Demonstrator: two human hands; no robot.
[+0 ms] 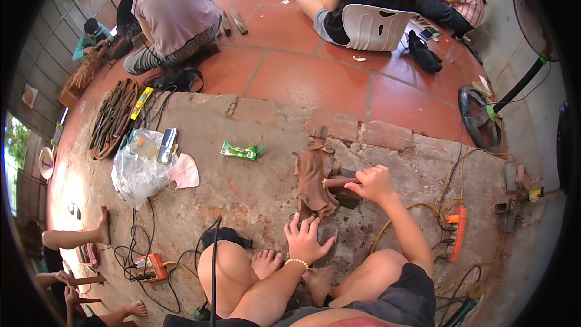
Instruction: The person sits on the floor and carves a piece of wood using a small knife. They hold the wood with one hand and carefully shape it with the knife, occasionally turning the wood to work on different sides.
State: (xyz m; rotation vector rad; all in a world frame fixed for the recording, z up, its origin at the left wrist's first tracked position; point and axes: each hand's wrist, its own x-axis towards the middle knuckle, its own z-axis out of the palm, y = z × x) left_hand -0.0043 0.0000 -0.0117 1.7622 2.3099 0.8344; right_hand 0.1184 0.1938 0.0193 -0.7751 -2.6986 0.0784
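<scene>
A clear plastic bag lay far left on the worn floor, a green packet further in. The left hand pressed flat on the floor, fingers spread, just below the brown clay lump. The right hand had its fingers curled tight around a wooden tool touching the clay's right side. Working it well probably meant short, even strokes with the left hand kept braced

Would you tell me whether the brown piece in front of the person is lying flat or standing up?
Lying flat on the floor. The brown piece spreads along the worn floor, the left hand below it and the right hand at its side.
</scene>
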